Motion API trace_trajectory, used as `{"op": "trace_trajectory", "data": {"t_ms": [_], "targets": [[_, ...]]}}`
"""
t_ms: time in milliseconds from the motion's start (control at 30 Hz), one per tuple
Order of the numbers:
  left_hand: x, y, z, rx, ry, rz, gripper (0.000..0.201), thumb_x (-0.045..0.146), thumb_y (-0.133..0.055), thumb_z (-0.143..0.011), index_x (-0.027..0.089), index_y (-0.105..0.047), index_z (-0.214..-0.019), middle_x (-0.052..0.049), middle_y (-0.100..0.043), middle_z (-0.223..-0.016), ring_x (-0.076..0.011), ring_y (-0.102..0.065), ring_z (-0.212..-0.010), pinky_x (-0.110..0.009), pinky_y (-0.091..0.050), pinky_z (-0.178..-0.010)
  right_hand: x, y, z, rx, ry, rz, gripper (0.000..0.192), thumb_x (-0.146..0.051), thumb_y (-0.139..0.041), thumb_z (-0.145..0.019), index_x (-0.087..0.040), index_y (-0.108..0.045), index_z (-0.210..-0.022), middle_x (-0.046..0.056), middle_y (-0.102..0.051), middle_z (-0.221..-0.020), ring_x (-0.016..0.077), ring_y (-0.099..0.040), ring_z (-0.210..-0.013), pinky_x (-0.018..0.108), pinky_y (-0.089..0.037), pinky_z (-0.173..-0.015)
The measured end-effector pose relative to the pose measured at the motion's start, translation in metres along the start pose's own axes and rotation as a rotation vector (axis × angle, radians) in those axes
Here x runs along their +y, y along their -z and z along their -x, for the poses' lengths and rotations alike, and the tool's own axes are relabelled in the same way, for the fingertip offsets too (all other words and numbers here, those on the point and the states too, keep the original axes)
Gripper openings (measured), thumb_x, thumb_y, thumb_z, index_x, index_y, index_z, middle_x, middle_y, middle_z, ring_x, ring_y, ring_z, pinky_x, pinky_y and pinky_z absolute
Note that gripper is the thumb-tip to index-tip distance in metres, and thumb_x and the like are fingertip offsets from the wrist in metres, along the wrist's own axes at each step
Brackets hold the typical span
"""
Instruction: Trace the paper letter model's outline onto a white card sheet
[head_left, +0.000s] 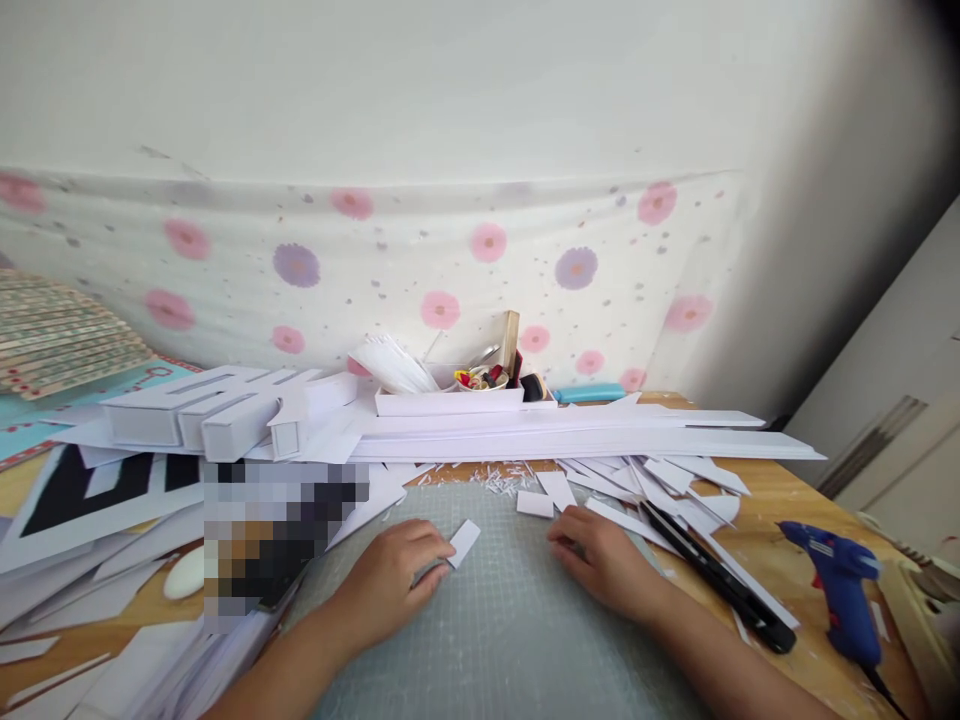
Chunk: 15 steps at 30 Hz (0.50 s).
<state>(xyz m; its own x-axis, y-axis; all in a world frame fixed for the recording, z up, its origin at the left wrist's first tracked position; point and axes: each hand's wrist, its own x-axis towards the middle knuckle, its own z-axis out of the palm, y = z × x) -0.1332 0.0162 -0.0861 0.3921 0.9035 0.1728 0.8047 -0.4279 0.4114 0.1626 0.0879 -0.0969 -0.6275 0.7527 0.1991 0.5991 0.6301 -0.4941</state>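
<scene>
My left hand (pixel 397 575) is closed in a pinch on a small white card piece (pixel 465 543), held by one end just above a grey-green cutting mat (pixel 517 640). To the right, my right hand (pixel 600 560) rests near the mat's edge with its fingers curled in. Whatever those fingers hold, if anything, is hidden. Just beyond the right fingertips lie a small card rectangle (pixel 535 503) and another white scrap (pixel 556 490). A black utility knife (pixel 716 575) lies diagonally beside my right forearm.
A blue glue gun (pixel 840 590) lies at the right. Long white strips (pixel 600 440) cross the back, before a white tray (pixel 450 401) of tools. White block letters (pixel 240 400) and paper sheets (pixel 127 590) crowd the left, beside a white oval object (pixel 184 573).
</scene>
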Motion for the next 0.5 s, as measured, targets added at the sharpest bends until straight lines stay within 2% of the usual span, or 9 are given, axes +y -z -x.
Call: {"op": "trace_trajectory", "data": {"t_ms": [133, 267, 400, 500], "targets": [[-0.003, -0.001, -0.001, -0.045, 0.046, -0.036, 0.026, 0.018, -0.053, -0.084, 0.022, -0.064, -0.107, -0.005, -0.059, -0.114, -0.0197, -0.055, -0.105, -0.033, -0.042, -0.092, 0.005, -0.001, 0.0, 0.003, 0.003, 0.105, 0.023, -0.017, -0.051, -0.084, -0.019, -0.065, -0.102, 0.01, -0.059, -0.109, 0.0217, -0.053, -0.101, 0.037, -0.043, -0.091], [-0.002, -0.002, -0.002, -0.104, 0.056, -0.069, 0.033, 0.019, -0.057, -0.082, 0.027, -0.062, -0.114, -0.004, -0.055, -0.125, -0.0211, -0.05, -0.115, -0.037, -0.038, -0.1, 0.008, -0.005, -0.005, 0.007, -0.011, 0.203, 0.032, -0.017, -0.051, -0.085, -0.017, -0.063, -0.115, 0.013, -0.056, -0.122, 0.0267, -0.046, -0.113, 0.042, -0.039, -0.098], [0.0, -0.003, -0.001, -0.153, 0.068, -0.104, 0.039, 0.019, -0.061, -0.081, 0.03, -0.061, -0.119, -0.004, -0.052, -0.131, -0.0242, -0.046, -0.121, -0.041, -0.036, -0.103, 0.009, -0.011, -0.012, 0.003, -0.023, 0.273, 0.036, -0.019, -0.047, -0.089, -0.017, -0.061, -0.122, 0.013, -0.051, -0.134, 0.0295, -0.043, -0.115, 0.047, -0.035, -0.101], [0.002, -0.003, -0.001, -0.184, 0.064, -0.12, 0.04, 0.02, -0.062, -0.08, 0.031, -0.061, -0.119, -0.004, -0.051, -0.133, -0.0252, -0.046, -0.12, -0.042, -0.037, -0.103, 0.008, -0.015, -0.016, -0.009, -0.034, 0.293, 0.034, -0.02, -0.047, -0.09, -0.019, -0.062, -0.12, 0.012, -0.053, -0.132, 0.0291, -0.045, -0.112, 0.046, -0.036, -0.098]]}}
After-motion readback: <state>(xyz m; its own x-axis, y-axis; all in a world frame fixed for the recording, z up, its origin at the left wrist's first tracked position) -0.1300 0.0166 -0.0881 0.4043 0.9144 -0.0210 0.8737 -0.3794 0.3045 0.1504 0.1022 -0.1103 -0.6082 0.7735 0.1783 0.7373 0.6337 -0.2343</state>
